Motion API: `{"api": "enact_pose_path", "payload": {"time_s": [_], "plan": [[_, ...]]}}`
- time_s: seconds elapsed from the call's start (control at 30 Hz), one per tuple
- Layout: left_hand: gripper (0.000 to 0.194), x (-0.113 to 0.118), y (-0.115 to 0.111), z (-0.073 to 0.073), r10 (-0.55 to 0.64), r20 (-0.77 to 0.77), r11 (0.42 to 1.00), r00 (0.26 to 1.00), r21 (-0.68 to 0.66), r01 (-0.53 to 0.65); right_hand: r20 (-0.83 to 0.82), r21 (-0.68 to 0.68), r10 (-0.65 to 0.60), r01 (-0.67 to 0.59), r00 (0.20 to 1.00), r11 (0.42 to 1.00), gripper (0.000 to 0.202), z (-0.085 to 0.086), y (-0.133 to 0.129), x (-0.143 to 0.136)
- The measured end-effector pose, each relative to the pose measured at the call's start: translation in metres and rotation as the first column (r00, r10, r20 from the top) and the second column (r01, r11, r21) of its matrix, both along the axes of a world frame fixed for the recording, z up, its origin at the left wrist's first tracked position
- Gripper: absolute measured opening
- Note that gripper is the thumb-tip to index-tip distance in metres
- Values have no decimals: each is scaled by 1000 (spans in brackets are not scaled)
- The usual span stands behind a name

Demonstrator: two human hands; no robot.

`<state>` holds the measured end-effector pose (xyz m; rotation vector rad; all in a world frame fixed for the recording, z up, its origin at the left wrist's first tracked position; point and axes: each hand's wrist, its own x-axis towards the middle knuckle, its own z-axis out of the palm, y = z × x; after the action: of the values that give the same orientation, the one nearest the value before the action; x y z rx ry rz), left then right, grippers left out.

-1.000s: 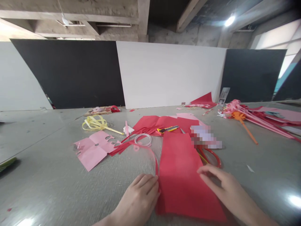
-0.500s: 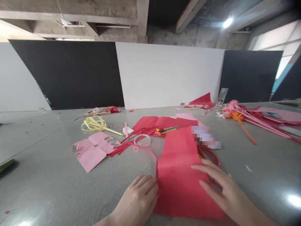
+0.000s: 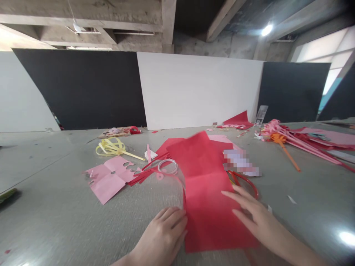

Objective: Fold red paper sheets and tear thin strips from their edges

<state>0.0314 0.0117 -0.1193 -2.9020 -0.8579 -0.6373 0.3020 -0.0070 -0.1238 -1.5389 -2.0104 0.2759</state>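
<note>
A red sheet of paper [image 3: 216, 214] with a crosswise crease lies in front of me. Its far end is lifted and tilted to the left. My left hand [image 3: 166, 231] is closed at the sheet's left edge, fingers curled around it. My right hand [image 3: 256, 216] rests along the right edge with fingers stretched and apart, fingertips over the paper. Beside the sheet on the left, a thin red strip [image 3: 183, 197] runs along the edge. Red tubing [image 3: 248, 179] curves out from under the right side.
Left of the sheet lie a clear ring [image 3: 168, 166], cut red strips [image 3: 144, 175], pink paper with holes [image 3: 111, 177] and a yellow ribbon loop piece [image 3: 112, 146]. At right are an orange piece [image 3: 288, 151] and pink strips [image 3: 305, 138]. A white panel [image 3: 199, 92] stands behind.
The red sheet's far end has risen and swung left, and it now hides the yellow utility knife. My right hand has shifted slightly left; my left hand has barely moved.
</note>
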Motion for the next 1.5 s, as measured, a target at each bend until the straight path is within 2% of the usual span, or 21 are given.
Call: {"api": "enact_pose_path", "payload": {"time_s": [0.1, 0.23, 0.5, 0.63, 0.77, 0.87, 1.13, 1.5], "plan": [[22, -1, 0, 1, 18, -11, 998, 1000, -55, -19, -93, -60, -29, 24, 995, 998, 28, -6, 8, 3], [21, -1, -1, 3, 17, -7, 994, 1000, -104, -18, -154, -53, -56, 49, 986, 997, 25, -7, 11, 4], [21, 0, -1, 4, -49, -17, 994, 999, -96, 47, -112, -51, -29, 23, 993, 998, 29, -11, 12, 6], [26, 0, 0, 11, -117, -80, 990, 990, -92, 109, -133, -62, -14, 6, 991, 998, 27, -12, 12, 6], [31, -6, 4, 23, -186, -120, 961, 975, -227, 156, -139, -78, 29, -40, 990, 996, 21, -8, 11, 3], [36, -12, 8, 28, -245, -114, 925, 963, -324, 198, -110, -66, 8, -15, 994, 998, 20, -6, 11, 2], [49, -19, 17, 25, -314, -105, 886, 944, -390, 251, -41, -56, -69, 66, 997, 996, 20, -14, 10, 7], [51, -23, 20, 25, -352, -91, 859, 931, -425, 284, -30, -65, -79, 77, 996, 995, 18, -12, 7, 5]]}}
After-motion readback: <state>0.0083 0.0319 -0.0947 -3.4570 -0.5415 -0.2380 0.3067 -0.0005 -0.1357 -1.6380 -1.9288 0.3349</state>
